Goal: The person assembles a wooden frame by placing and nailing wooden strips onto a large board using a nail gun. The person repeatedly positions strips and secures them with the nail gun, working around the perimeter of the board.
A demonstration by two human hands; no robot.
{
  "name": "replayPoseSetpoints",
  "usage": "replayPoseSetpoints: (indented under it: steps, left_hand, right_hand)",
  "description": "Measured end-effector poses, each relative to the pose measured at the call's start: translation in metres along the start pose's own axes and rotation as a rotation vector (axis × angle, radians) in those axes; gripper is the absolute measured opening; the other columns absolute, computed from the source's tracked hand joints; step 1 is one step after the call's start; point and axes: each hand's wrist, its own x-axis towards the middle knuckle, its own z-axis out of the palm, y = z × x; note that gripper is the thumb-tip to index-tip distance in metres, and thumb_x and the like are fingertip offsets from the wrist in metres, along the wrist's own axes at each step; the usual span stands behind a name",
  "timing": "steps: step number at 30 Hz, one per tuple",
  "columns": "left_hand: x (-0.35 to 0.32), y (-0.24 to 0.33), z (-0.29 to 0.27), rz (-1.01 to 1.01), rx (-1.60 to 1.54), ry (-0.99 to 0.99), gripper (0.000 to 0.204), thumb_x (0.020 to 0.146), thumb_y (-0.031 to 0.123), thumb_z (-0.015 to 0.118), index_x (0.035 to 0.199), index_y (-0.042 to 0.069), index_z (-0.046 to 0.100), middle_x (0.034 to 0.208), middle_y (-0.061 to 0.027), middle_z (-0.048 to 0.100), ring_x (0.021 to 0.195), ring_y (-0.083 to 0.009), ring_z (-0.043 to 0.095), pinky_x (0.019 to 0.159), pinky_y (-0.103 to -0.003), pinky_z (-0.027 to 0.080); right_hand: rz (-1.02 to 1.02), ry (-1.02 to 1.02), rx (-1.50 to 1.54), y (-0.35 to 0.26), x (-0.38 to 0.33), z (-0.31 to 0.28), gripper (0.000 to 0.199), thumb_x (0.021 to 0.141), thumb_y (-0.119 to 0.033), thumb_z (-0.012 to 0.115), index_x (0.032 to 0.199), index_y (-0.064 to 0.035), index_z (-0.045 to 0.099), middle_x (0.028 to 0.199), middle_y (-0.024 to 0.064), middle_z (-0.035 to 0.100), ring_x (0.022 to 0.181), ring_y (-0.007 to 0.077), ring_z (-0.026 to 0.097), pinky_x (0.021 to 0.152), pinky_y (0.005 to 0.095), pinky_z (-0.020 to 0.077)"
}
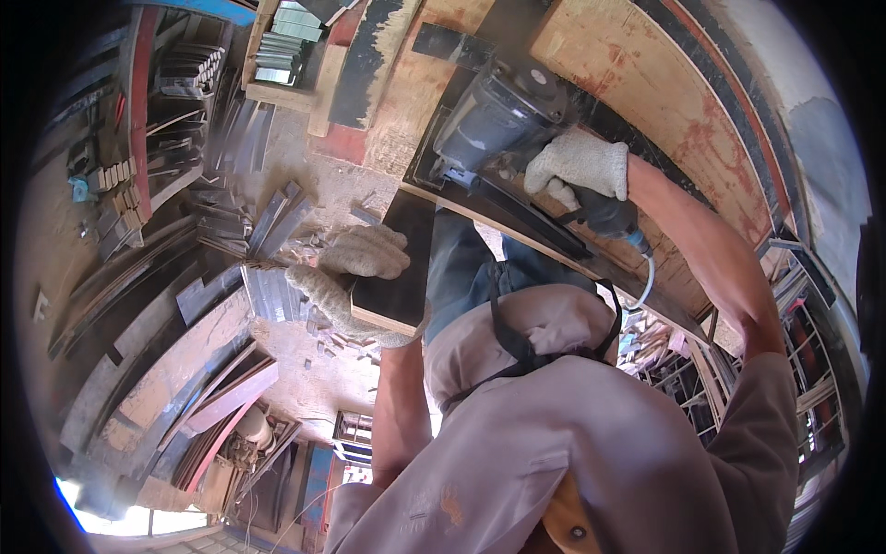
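Note:
My left hand (346, 282), in a knitted work glove, grips a short black-faced board (397, 263) with a pale wooden edge. The thumb and fingers wrap around its left side, and its far end meets the wooden bench edge. My right hand (583, 168), also gloved, is closed around the handle of a dark nail gun (489, 120). The gun's large body lies to the left of that hand, with its nose near the far end of the board. A pale air hose (649, 277) runs from a blue fitting at the handle's base. Whether the trigger is pressed cannot be seen.
The worktable (646, 83) has a worn wooden top with black strips. Stacked boards (138, 397) fill the left side, and cut offcuts (277, 222) lie on the floor. A wooden box (281, 55) stands at the far left of the table. A metal rack (812, 351) is at the right.

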Motion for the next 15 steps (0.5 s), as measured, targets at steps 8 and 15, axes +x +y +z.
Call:
replayPoseSetpoints:
  steps: [8,15]
  left_hand:
    - [-0.003,0.0,0.003,-0.006,-0.011,0.056,0.066,0.114,0.047,0.017,0.074,0.008,0.053,0.057,-0.0079,0.052,0.048,-0.0222,0.05,0.058,-0.038,0.051]
    - [0.001,-0.01,-0.008,0.051,-0.014,-0.009,0.06,0.114,0.047,0.024,0.08,0.007,0.053,0.057,-0.0075,0.051,0.048,-0.0203,0.053,0.053,-0.035,0.054]
  right_hand:
    - [-0.057,-0.026,-0.063,-0.004,-0.007,0.001,0.013,0.081,-0.008,0.069,0.087,0.0034,0.072,0.053,0.0086,0.055,0.04,0.0168,0.051,0.042,0.0348,0.0453]
    - [-0.179,0.091,-0.31,-0.007,-0.058,0.014,0.027,0.086,-0.017,0.064,0.064,-0.0025,0.064,0.05,0.0056,0.056,0.043,0.0145,0.052,0.052,0.0315,0.0476]
